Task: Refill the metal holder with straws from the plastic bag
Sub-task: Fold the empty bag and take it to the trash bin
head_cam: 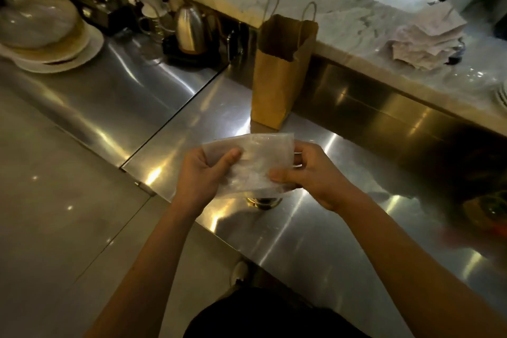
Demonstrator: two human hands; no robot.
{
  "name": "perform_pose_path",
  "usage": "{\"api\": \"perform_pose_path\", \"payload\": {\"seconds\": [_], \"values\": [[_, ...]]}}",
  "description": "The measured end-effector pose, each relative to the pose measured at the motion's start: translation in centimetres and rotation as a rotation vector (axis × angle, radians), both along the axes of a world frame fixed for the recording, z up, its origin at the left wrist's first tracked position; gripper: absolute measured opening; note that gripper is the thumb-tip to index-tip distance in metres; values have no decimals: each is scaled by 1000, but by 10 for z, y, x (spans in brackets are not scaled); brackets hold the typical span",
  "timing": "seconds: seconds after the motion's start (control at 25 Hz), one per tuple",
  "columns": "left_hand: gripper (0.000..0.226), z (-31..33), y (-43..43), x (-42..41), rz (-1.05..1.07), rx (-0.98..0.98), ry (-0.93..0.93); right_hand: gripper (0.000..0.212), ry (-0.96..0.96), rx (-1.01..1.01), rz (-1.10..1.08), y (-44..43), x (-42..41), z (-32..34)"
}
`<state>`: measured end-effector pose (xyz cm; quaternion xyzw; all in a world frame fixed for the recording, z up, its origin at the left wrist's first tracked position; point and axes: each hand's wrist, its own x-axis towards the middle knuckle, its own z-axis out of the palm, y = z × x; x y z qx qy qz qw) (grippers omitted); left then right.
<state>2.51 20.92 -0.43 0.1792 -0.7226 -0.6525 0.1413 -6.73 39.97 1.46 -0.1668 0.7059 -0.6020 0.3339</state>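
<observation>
Above steel counter (315, 228), both hands (201, 173) (315, 173) gripping plastic bag (255, 162)

Dim, warm light; glare streaks the steel counter (301, 228); soft, wide-angle-bent edges.

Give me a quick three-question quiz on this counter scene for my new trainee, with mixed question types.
1. True or false: the left hand and the right hand both hold the plastic bag.
2. What stands behind it on the steel counter? A) brown paper bag B) blender C) pizza box
3. Fill in: seen from the person, the kettle sits to the paper bag's ____.
Key: 1 true; 2 A; 3 left.
</observation>
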Motion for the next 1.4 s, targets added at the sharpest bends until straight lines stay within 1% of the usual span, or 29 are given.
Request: {"api": "perform_pose_path", "payload": {"seconds": [0.16, 0.28, 0.36, 0.44, 0.48, 0.52, 0.6, 0.64, 0.72, 0.8, 0.92, 1.08, 1.2, 1.32, 1.4], "values": [[10, 6, -6, 33, 247, -58, 18, 44, -33, -41, 173, -32, 5, 5], [14, 21, -5, 66, 461, -134, 43, 28, -84, -95, 302, -54, 17, 17], [19, 26, -2, 90, 569, -209, 21, 16, -67, -82, 361, -65, 31, 25], [14, 30, 6, 117, 676, -272, -1, 15, 92, -106, 386, -75, 48, 25], [10, 31, 11, 131, 726, -300, -9, 19, 198, -135, 408, -81, 59, 22], [11, 33, 19, 148, 775, -317, -20, 23, 277, -161, 451, -85, 72, 19], [15, 39, 34, 183, 878, -328, -50, 27, 330, -205, 542, -94, 102, 13], [14, 44, 42, 205, 935, -334, -57, 28, 337, -228, 598, -98, 121, 13], [12, 53, 57, 241, 1033, -353, -59, 25, 414, -272, 660, -106, 155, 13], [16, 63, 74, 277, 1163, -375, -56, 24, 440, -338, 738, -112, 195, 17], [11, 69, 101, 324, 1332, -346, -48, 23, 388, -386, 892, -112, 248, 27], [11, 65, 134, 380, 1494, -310, -47, 25, 347, -410, 1071, -105, 307, 31], [13, 57, 167, 430, 1611, -266, -40, 21, 366, -412, 1211, -96, 360, 29], [14, 46, 210, 488, 1695, -100, -1, 16, 401, -445, 1329, -81, 425, 23], [28, 37, 237, 524, 1673, 24, 35, 18, 377, -445, 1352, -72, 462, 21]]}}
